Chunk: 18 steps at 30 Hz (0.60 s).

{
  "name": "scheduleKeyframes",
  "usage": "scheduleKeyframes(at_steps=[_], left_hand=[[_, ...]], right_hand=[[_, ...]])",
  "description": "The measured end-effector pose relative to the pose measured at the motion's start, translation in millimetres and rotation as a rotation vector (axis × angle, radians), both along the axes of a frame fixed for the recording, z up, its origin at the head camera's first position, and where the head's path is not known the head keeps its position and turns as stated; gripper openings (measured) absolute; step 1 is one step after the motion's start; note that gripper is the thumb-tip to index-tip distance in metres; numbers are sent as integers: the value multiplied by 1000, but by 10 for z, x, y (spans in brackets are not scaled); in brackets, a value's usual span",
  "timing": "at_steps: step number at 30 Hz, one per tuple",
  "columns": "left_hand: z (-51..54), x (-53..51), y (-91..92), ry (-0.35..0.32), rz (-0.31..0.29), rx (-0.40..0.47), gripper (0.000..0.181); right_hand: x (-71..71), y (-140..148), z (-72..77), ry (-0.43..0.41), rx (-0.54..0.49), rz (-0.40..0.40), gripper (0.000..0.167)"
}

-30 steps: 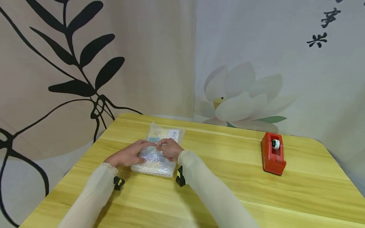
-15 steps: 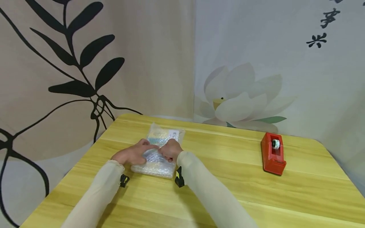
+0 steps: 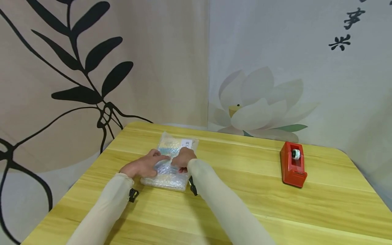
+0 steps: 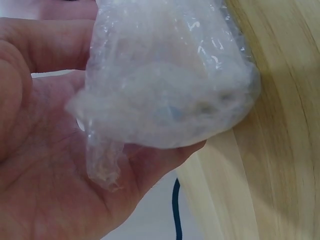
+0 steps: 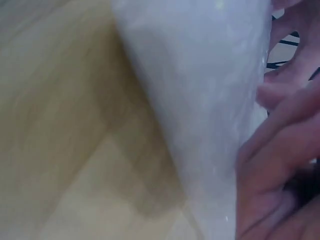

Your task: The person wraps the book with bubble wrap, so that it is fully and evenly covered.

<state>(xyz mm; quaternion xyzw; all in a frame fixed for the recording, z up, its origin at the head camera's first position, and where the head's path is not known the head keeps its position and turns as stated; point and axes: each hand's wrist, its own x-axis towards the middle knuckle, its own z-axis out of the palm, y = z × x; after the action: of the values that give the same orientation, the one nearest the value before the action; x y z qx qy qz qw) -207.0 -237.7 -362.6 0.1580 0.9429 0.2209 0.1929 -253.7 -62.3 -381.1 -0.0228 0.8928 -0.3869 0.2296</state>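
Note:
A flat package in clear bubble wrap [image 3: 165, 182] lies on the table, a white label [image 3: 186, 143] near its far right corner. My left hand [image 3: 142, 166] rests over its left side, index finger stretched towards the middle and thumb near the front. The left wrist view shows the wrap's crumpled end [image 4: 165, 105] beside the palm. My right hand [image 3: 183, 158] is on the right half, fingers bent, fingertips by the left index finger. In the right wrist view the curled fingers [image 5: 280, 155] touch the plastic. What lies under those fingertips is hidden.
A red tape dispenser [image 3: 289, 170] with a small roll stands on the right side of the wooden table [image 3: 239, 190]. Behind the table hangs a printed backdrop [image 3: 171, 68] with leaves and a lotus.
My left hand has shifted slightly right and its index finger now lies straighter. The right hand stays at the package's middle and its wrist has turned a little. The package keeps its place.

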Motion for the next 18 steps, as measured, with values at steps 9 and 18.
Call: scheduleKeyframes(at_steps=[9, 18], left_hand=[[2, -19, 60, -29, 51, -9, 83], [-14, -55, 124, 17, 90, -104, 89]], right_hand=[[25, 88, 51, 127, 245, 101, 29], [79, 149, 6, 232, 280, 155, 42]])
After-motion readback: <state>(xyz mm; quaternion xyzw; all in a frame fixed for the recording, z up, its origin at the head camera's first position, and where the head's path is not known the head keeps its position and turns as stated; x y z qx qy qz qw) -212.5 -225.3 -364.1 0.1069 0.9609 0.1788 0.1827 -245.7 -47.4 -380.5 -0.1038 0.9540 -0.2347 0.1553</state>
